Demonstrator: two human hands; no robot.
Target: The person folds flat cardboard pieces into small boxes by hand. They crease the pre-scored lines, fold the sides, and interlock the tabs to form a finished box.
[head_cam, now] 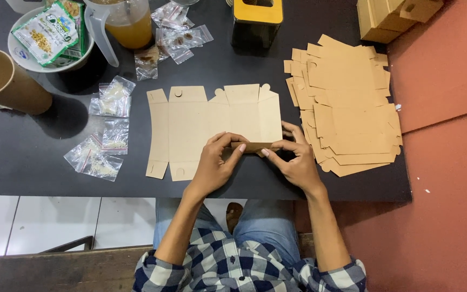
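— Folding a flap, it seems: both hands meet at the near edge of the flat cardboard box blank [214,127], which lies unfolded on the dark counter [28,162].

— What are the fingers doing?

— The left hand [215,162] has its fingers closed narrow on the brown flap [251,146] of the blank, thumb on top. The right hand [297,159] pinches the same flap from the other end, fingers curled tight around it.

— What lies around the blank?

— Just to the right of the blank sits a loose stack of flat cardboard blanks [347,105], its edge touching or nearly touching the right hand. Left of the blank are several small clear plastic bags [104,140] with pale contents, and farther left a brown paper cup [4,81]. Beyond the blank, at the far side of the counter, stand a jug of orange liquid [128,24], a white bowl [25,57] holding green snack packets, more small bags, and a dark container with a yellow top [256,21]. Beyond the stack, at the far right corner, are folded cardboard boxes [393,16].
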